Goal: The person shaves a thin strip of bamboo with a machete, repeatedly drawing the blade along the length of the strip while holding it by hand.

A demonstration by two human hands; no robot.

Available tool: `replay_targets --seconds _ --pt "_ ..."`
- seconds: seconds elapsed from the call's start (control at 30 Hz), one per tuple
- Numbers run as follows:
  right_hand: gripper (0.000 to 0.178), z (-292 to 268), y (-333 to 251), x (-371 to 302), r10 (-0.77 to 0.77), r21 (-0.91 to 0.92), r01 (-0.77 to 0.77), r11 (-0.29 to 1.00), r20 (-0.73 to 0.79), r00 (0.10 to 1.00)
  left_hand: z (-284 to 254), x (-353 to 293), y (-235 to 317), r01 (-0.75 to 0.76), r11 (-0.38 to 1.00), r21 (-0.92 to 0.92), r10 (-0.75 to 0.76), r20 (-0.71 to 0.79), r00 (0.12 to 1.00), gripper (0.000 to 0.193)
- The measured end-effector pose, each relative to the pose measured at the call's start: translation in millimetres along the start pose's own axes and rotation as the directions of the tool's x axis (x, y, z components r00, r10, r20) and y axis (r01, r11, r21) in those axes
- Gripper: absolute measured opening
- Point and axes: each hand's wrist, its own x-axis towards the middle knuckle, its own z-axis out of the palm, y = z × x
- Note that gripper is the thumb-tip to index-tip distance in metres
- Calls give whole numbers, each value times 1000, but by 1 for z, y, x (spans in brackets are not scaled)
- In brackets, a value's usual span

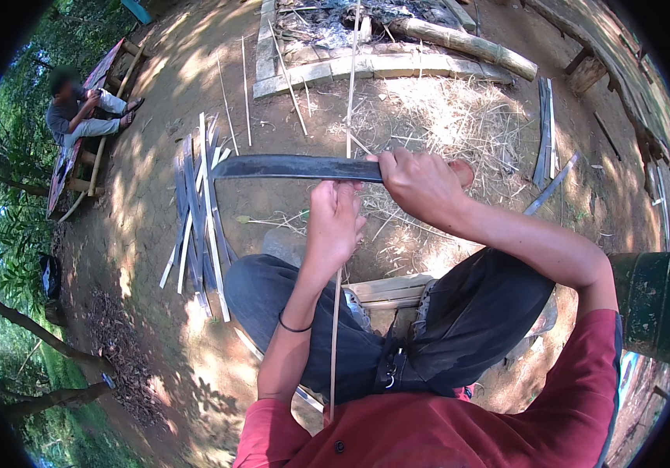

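My right hand [422, 186] is wrapped round the machete [292, 167], close to where blade meets handle; a reddish-brown handle end shows past my fist. Its long dark blade points left and lies crosswise over a thin bamboo strip [335, 327]. My left hand [335, 222] grips that strip just below the blade, fingers closed. The strip runs from my shirt front up past the blade toward the fire pit. Whether the edge bites into the bamboo cannot be seen.
Split bamboo pieces [194, 210] lie in a pile at left, more strips [544, 132] at right. Pale shavings [456, 117] cover the ground ahead, before a brick-edged fire pit [381, 67] with a bamboo pole [467, 44]. Far left, a person [85, 113] sits on a bench.
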Motion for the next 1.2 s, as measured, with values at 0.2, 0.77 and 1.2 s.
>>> replay_targets --seconds 0.2,0.77,1.2 --pt "20 18 23 4 130 44 -127 991 -69 989 0 5 6 32 999 -32 -30 64 998 22" --pt "18 -15 21 6 238 283 -245 927 60 969 -8 21 6 -14 995 -103 23 89 996 25" --pt "21 -6 40 12 288 392 -298 870 86 954 -26 48 36 31 990 -138 -19 92 996 24"
